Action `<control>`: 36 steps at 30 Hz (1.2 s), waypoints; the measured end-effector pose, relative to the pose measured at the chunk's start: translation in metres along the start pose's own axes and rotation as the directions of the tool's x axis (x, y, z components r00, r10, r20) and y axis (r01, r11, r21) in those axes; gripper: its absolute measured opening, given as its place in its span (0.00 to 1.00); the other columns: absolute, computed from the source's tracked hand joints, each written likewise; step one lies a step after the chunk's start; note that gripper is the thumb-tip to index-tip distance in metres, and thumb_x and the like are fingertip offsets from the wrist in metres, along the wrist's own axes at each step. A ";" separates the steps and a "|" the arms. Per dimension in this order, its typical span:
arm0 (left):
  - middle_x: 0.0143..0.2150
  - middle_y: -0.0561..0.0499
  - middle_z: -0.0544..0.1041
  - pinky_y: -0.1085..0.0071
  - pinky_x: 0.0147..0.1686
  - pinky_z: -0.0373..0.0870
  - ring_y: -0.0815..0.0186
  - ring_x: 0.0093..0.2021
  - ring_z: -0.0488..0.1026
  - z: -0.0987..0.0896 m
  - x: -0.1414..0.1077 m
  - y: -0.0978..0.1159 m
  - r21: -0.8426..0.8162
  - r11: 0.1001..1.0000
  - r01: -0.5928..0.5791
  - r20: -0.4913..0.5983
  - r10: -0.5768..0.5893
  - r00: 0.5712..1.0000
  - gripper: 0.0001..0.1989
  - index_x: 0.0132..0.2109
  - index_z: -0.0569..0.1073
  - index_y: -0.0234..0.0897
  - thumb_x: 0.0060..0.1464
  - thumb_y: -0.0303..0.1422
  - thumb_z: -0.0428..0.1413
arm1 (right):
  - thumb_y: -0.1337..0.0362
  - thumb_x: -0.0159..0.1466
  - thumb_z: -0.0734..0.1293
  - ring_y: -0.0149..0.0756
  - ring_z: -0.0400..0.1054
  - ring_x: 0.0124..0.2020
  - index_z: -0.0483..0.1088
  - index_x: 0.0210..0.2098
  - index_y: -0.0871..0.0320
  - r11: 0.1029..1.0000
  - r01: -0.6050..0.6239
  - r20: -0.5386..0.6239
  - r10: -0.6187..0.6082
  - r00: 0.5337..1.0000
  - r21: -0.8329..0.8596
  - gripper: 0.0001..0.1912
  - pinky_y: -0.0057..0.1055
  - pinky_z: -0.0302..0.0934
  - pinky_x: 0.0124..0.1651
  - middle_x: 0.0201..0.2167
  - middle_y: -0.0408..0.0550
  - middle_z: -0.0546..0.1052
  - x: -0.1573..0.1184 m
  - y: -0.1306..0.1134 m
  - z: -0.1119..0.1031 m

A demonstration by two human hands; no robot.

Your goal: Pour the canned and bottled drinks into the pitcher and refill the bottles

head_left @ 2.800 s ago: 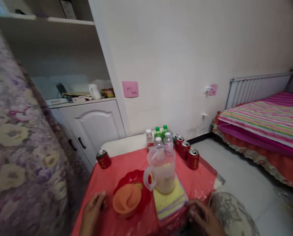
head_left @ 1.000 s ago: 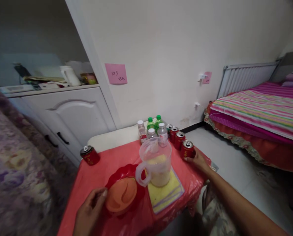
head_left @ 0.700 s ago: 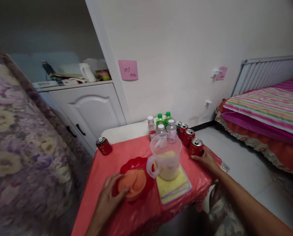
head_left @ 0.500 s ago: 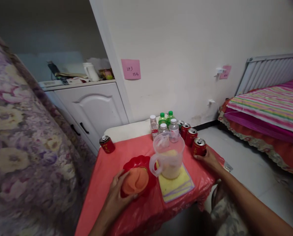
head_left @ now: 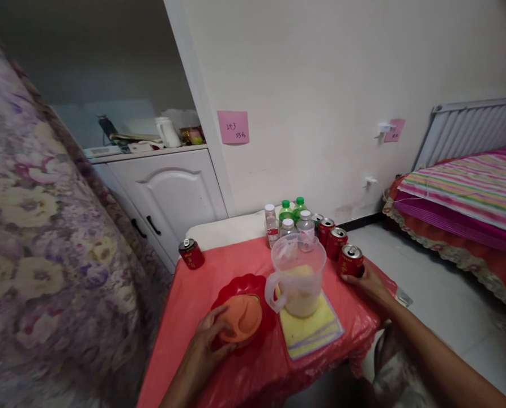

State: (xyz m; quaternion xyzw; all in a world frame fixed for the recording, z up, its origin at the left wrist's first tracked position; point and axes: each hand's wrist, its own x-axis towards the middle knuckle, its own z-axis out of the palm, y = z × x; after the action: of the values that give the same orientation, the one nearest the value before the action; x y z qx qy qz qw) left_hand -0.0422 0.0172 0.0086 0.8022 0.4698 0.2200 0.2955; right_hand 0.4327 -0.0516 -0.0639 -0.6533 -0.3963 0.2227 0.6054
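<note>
On the red-covered table [head_left: 171, 340], my left hand [head_left: 212, 339] holds the edge of an orange bowl [head_left: 246, 318], which sits in a red scalloped dish [head_left: 267, 314]. My right hand [head_left: 367, 283] has its fingers around the lower part of a red can [head_left: 350, 262] at the table's right side. Between the hands a translucent pitcher [head_left: 299, 277] stands on a folded yellow cloth [head_left: 314, 337], its handle towards the left. Two more red cans [head_left: 336, 243] stand just behind the held one.
Clear bottles [head_left: 271, 226] and green-capped bottles [head_left: 285, 211] stand behind the pitcher. Another red can [head_left: 191, 254] is at the table's back left. A floral curtain [head_left: 66, 255] hangs at the left; a bed [head_left: 469, 192] is at the right.
The whole view has shifted, so things appear slightly farther right and lower. My left fingers have moved a little on the orange bowl's edge. My right hand remains on the can.
</note>
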 end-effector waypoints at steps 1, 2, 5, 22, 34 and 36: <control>0.64 0.37 0.72 0.47 0.63 0.63 0.42 0.64 0.67 -0.001 0.000 0.001 -0.002 1.000 -0.013 0.008 0.013 1.000 0.07 0.33 0.81 0.40 0.46 0.37 0.63 | 0.56 0.46 0.79 0.60 0.72 0.57 0.70 0.56 0.56 1.000 -0.003 -0.003 0.003 1.000 -0.006 0.39 0.51 0.65 0.60 0.57 0.57 0.78 0.000 0.000 0.000; 0.64 0.37 0.72 0.48 0.62 0.63 0.43 0.64 0.67 -0.002 0.000 0.001 -0.009 1.000 -0.029 0.014 0.029 0.999 0.07 0.33 0.81 0.40 0.47 0.37 0.62 | 0.56 0.46 0.79 0.60 0.72 0.57 0.70 0.56 0.56 1.000 -0.007 -0.005 0.007 1.000 -0.012 0.39 0.52 0.65 0.60 0.57 0.57 0.78 0.000 -0.001 0.000; 0.61 0.36 0.74 0.52 0.59 0.68 0.45 0.62 0.70 -0.007 -0.001 0.001 -0.032 0.997 -0.070 0.027 0.071 0.997 0.07 0.32 0.79 0.39 0.51 0.35 0.58 | 0.56 0.45 0.79 0.61 0.72 0.56 0.70 0.56 0.57 1.000 -0.016 -0.007 0.015 1.000 -0.022 0.39 0.52 0.66 0.59 0.57 0.58 0.78 -0.001 -0.002 0.000; 0.51 0.39 0.80 0.55 0.52 0.73 0.50 0.51 0.77 0.026 0.009 0.007 0.443 0.885 -0.145 0.052 0.136 0.989 0.19 0.54 0.77 0.35 0.55 0.32 0.61 | 0.55 0.47 0.79 0.57 0.72 0.56 0.69 0.53 0.56 0.999 -0.028 0.022 0.028 0.999 -0.023 0.36 0.48 0.67 0.58 0.55 0.58 0.78 0.000 0.006 -0.001; 0.64 0.43 0.75 0.47 0.62 0.62 0.52 0.59 0.73 0.031 0.021 0.003 0.546 0.791 -0.276 0.217 0.184 0.959 0.16 0.48 0.80 0.42 0.64 0.26 0.49 | 0.56 0.46 0.79 0.58 0.73 0.54 0.70 0.51 0.55 0.999 -0.015 0.025 0.016 1.000 -0.034 0.34 0.49 0.68 0.56 0.54 0.57 0.79 0.002 0.008 -0.003; 0.62 0.45 0.77 0.46 0.66 0.56 0.55 0.61 0.72 0.024 0.018 0.005 0.536 0.790 -0.299 0.230 0.204 0.951 0.18 0.51 0.78 0.43 0.65 0.24 0.47 | 0.56 0.47 0.78 0.58 0.73 0.55 0.70 0.51 0.54 0.999 -0.014 0.028 0.015 1.000 -0.036 0.34 0.48 0.67 0.57 0.54 0.56 0.79 0.002 0.007 -0.003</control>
State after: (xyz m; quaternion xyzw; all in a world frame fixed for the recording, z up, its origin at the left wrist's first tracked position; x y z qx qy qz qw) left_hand -0.0160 0.0251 -0.0038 0.9239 0.3770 0.0436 0.0498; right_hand 0.4380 -0.0521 -0.0702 -0.6635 -0.4039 0.2290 0.5866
